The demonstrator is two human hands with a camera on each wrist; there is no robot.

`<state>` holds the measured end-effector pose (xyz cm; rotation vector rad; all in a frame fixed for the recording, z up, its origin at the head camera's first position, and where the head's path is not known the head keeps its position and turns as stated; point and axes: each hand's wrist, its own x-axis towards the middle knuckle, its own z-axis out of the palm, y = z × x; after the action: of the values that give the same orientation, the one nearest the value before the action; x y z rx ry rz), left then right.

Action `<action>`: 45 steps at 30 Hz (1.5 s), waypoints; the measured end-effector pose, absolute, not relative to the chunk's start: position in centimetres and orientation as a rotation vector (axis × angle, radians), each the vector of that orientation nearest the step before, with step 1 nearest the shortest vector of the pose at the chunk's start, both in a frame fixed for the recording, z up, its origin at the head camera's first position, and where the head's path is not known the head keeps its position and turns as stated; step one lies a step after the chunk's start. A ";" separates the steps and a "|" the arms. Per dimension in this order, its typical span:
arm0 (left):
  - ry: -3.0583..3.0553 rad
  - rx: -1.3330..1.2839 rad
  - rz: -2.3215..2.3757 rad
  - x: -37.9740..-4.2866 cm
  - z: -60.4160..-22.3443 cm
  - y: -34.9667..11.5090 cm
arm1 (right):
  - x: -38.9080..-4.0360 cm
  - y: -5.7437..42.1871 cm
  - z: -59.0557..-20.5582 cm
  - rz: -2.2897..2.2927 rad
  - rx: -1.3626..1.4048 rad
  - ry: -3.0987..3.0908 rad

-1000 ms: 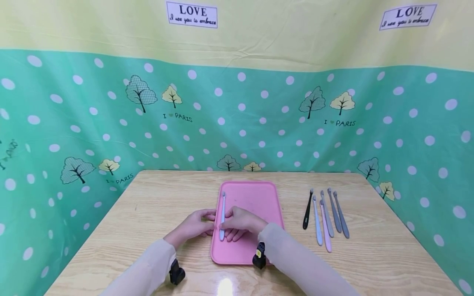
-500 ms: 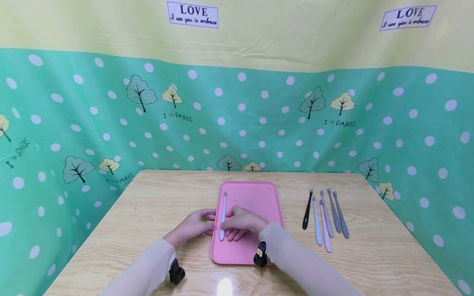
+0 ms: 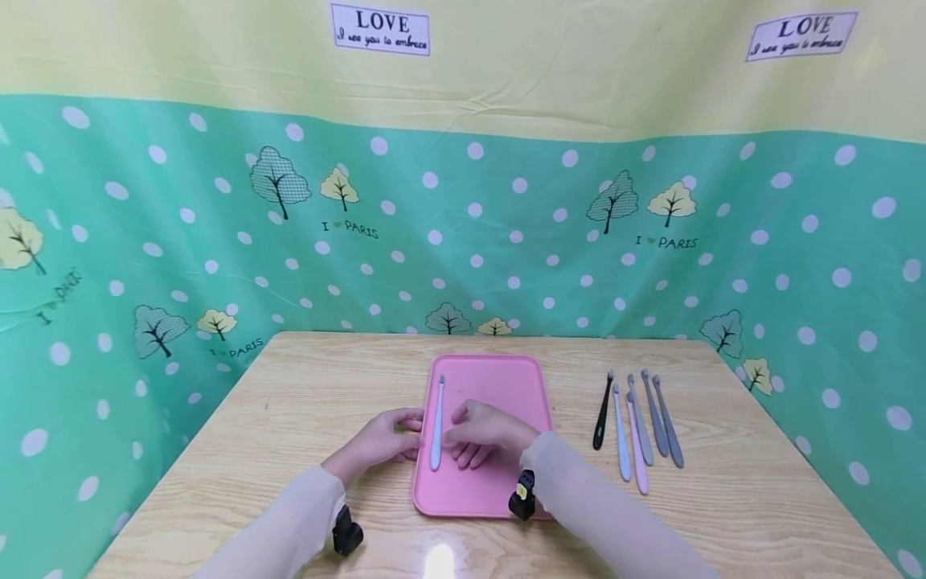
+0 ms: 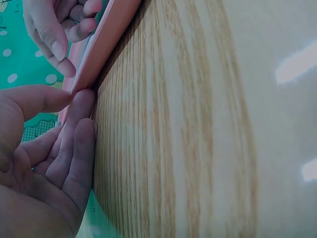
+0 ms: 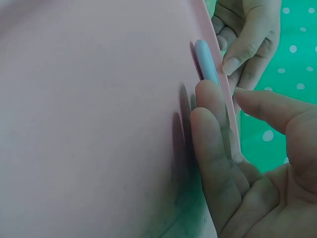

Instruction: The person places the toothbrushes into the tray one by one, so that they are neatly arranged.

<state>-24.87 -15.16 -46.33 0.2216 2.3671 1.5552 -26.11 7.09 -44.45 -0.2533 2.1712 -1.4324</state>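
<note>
A pink rectangular tray [image 3: 499, 378] lies on the wooden table. Along its left side, inside the rim, rests a light blue toothbrush [image 3: 437, 426] with its head toward the far end. My left hand [image 3: 379, 438] pinches the tray's left rim between thumb and fingers, as the left wrist view shows. Over the tray, just right of the toothbrush, my right hand [image 3: 492, 434] has its thumb and fingers spread apart and holds nothing. In the right wrist view the fingers partly cover the toothbrush, leaving its handle end [image 5: 205, 57] visible.
Right of the tray lie several toothbrushes: a black one [image 3: 602, 414], a light blue one [image 3: 621, 438], a pink one [image 3: 638, 450] and some greyish ones [image 3: 660, 422]. A patterned curtain [image 3: 470, 241] stands behind the wooden table [image 3: 325, 362].
My right hand has let go of the light blue toothbrush and drawn slightly right. The toothbrush's head end has shifted a little right. My left hand stays at the tray's rim.
</note>
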 end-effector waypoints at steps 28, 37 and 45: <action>2.353 0.229 1.564 -24.8 -46.4 -15.4 | -25.6 13.3 -43.3 -1.381 -0.342 2.241; 2.354 0.242 1.559 -24.9 -46.4 -15.3 | -25.6 16.2 -42.5 -1.364 -0.361 2.302; 2.347 0.239 1.568 -24.9 -46.4 -15.3 | -25.6 18.9 -42.4 -1.317 -0.314 2.382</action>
<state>-24.85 -15.27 -46.42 0.2390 2.3470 1.5678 -25.60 18.92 -42.36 -0.3140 2.3821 -1.3174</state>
